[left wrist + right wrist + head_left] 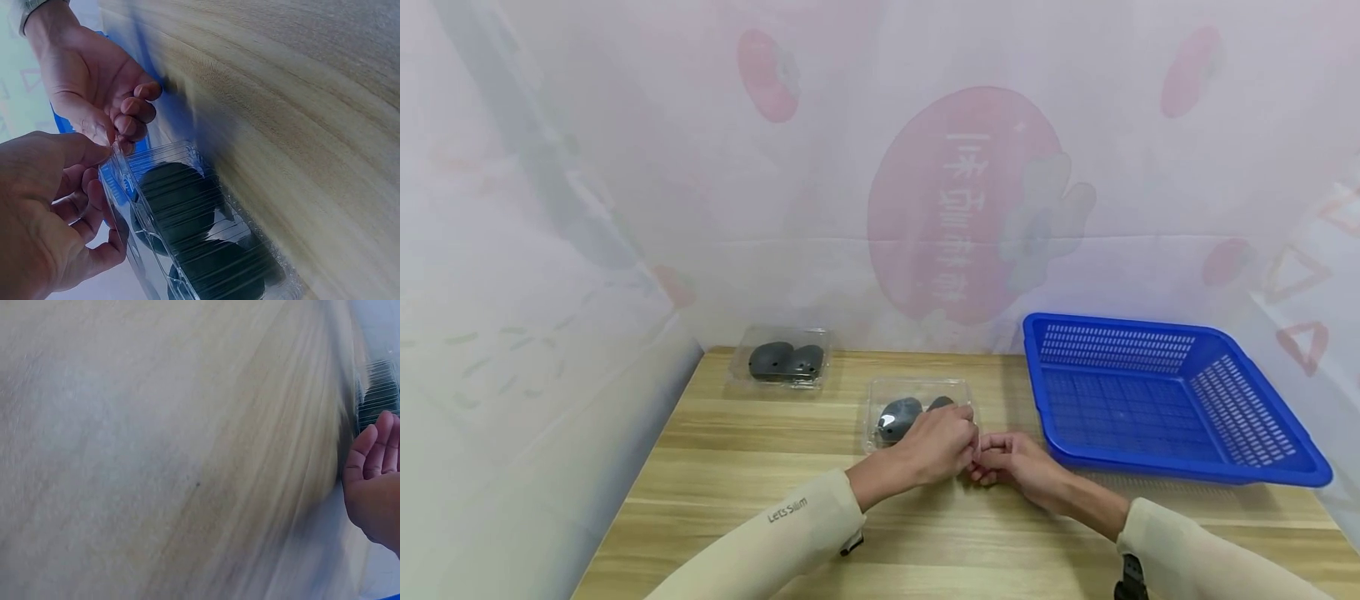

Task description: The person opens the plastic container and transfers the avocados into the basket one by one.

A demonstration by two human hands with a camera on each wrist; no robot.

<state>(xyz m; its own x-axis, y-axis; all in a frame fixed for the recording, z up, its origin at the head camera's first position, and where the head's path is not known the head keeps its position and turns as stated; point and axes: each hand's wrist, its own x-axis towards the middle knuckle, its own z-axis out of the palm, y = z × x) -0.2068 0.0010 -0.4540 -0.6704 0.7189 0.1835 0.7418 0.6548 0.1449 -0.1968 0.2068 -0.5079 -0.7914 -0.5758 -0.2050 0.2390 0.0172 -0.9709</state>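
Observation:
A clear plastic box [880, 392] with two dark rounded objects [900, 418] inside stands near the middle of the wooden table. The left hand [928, 446] reaches across it, and in the left wrist view the left hand's [56, 212] thumb and fingers pinch the box's corner edge. Meeting it at that same corner, the right hand [1018, 468] has thumb and fingertips on the rim of the clear box [181, 187]. In the right wrist view the right hand [378, 481] shows curled fingers beside the box [380, 394], its thumb hidden.
A second clear box [778, 379] with two dark rounded objects lies at the back left of the table [760, 433]. To the right stands a blue perforated basket [1142, 465]. Printed white cloth [820, 275] hangs behind the table and along the sides.

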